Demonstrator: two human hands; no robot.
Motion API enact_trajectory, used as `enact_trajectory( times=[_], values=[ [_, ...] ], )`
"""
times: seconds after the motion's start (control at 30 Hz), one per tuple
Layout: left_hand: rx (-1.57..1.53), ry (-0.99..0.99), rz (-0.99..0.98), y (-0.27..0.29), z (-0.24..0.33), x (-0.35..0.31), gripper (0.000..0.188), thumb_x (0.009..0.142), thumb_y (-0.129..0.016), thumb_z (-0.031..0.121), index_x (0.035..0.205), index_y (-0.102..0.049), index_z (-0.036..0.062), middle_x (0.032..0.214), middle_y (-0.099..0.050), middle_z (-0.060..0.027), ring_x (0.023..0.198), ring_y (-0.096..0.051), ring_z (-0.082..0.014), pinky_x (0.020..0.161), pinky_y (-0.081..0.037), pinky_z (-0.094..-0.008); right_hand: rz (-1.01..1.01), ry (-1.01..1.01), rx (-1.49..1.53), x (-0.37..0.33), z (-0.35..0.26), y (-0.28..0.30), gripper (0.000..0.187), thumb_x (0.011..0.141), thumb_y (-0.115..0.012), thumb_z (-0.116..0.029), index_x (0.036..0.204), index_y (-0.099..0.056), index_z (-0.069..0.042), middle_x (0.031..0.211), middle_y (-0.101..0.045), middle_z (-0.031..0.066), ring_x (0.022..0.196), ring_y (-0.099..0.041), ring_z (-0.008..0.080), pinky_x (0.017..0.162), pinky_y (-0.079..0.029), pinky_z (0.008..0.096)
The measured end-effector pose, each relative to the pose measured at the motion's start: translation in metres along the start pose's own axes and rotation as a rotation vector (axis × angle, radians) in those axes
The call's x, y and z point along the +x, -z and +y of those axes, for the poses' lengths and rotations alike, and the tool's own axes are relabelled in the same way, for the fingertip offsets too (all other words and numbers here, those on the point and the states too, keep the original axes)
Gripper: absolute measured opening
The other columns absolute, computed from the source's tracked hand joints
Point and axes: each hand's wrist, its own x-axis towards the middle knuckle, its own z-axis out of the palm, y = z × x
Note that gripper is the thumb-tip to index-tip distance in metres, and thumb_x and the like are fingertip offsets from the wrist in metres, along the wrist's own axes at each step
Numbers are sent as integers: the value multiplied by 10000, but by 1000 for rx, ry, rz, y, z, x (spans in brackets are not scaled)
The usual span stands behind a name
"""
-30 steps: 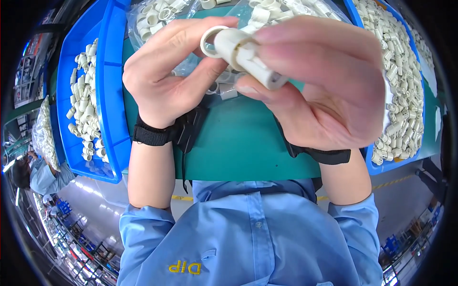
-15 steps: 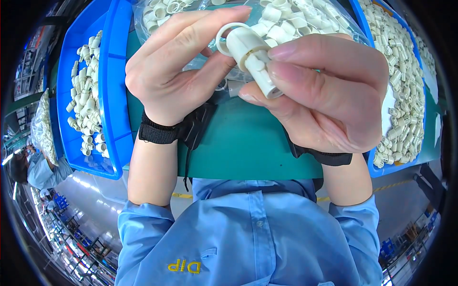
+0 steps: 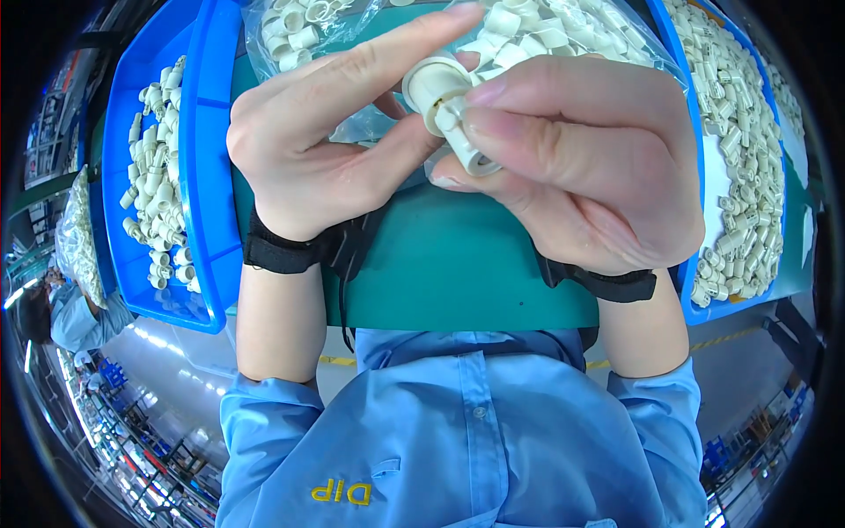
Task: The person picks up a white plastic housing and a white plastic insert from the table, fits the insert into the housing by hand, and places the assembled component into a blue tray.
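In front of me, both hands meet on a small off-white plastic fitting with a wide round cap (image 3: 433,86) and a narrower hollow tube (image 3: 465,145). My right hand (image 3: 594,163) pinches the tube between thumb and fingertips. My left hand (image 3: 321,145) has its thumb against the cap's side, while its index finger stretches above the cap. Another fingertip shows just behind the cap; the rest of the left fingers are partly hidden. The fitting tilts, with its tube end pointing down toward me. Both wrists wear black straps.
A blue divided bin (image 3: 207,167) at the left holds several white fittings. Another blue-edged bin (image 3: 687,273) at the right is heaped with tubular pieces. Behind my hands lies a clear plastic bag (image 3: 647,44) of white caps. Beneath is a green tabletop (image 3: 458,264).
Both hands and the fitting have shifted slightly left. The thin ring that stood off the cap's far side no longer shows apart from it. My left index finger reaches a little farther right.
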Motion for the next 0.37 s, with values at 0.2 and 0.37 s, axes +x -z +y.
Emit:
enact_trajectory(
  times=[0.2, 0.37],
  values=[
    [-33, 19, -118, 8, 0, -1, 523, 758, -855, 195, 1137, -671, -115, 1016, -732, -179, 867, -712, -194, 761, -555, -274, -131, -171, 26, 0, -5, 6, 283, 733, -847, -9, 971, -701, 38, 899, -683, 179, 701, -699, 231, 611, -574, 278],
    [-40, 74, -100, 5, 2, -4, 524, 770, -856, 225, 1129, -676, -111, 1021, -731, -176, 890, -707, -188, 782, -551, -273, -64, -152, 71, -7, 0, 5, 281, 752, -843, -40, 982, -702, 38, 912, -689, 185, 706, -709, 235, 621, -578, 276]
  ],
)
